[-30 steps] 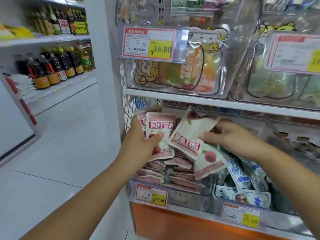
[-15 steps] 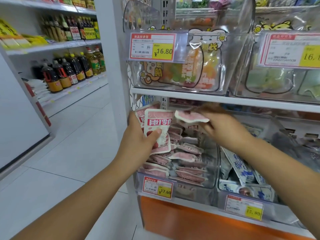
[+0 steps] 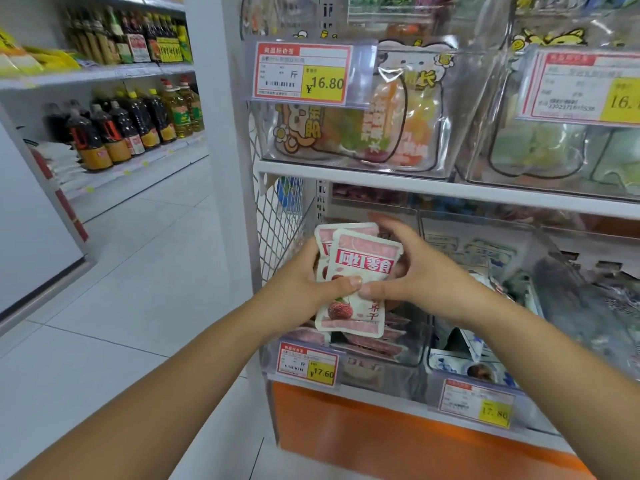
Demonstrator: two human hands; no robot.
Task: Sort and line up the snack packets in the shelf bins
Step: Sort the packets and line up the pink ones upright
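- Left grip pinches upright pink packets above the bin, thumb across the front.
- Right grip pinches their right edge, likely squaring the stack.

Dark bottles on far aisle shelf

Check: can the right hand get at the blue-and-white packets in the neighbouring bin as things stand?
Probably yes, once freed: the right hand grips the pink packets together with the left hand, and the blue-and-white packets lie just under its forearm, seemingly uncovered.
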